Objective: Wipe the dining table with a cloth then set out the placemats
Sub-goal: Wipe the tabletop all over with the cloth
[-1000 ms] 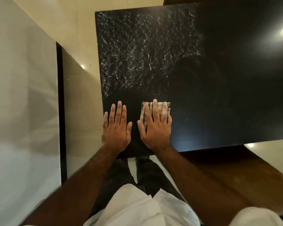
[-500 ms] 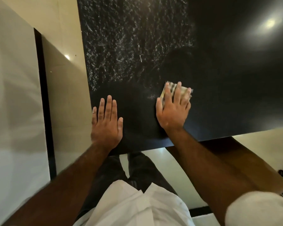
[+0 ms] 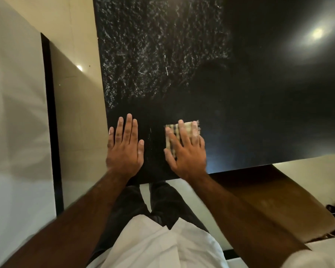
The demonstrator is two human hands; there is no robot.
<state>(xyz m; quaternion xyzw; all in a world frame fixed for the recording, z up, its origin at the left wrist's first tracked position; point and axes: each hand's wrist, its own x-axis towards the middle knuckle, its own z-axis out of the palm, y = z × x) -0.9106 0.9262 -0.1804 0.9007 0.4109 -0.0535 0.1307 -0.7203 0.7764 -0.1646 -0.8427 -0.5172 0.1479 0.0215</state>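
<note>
Right hand (image 3: 186,151) flat, fingers spread, pressing down on the cloth (image 3: 172,136), not clenched around it, just palm and fingers pinning it to the table (image 3: 259,113). Left hand (image 3: 124,149) also flat and spread, palm down on the bare tabletop, nothing under it or in it. Both hands sit near the near edge of the table, left hand close to the near-left corner, right hand just to its right with a dark gap between them.

Cloth is a small folded square, beige with a darker check pattern, frayed at its far-right corner; sticks out past the fingertips on the far side and to the left of the hand. Right hand looks slightly motion-blurred.

Table is black and glossy. White streaky smears (image 3: 153,55) cover the far-left part of the top; the strip around the hands looks dark and clean. A ceiling light reflection (image 3: 316,33) shows far right.

Placemats not visible.
</note>
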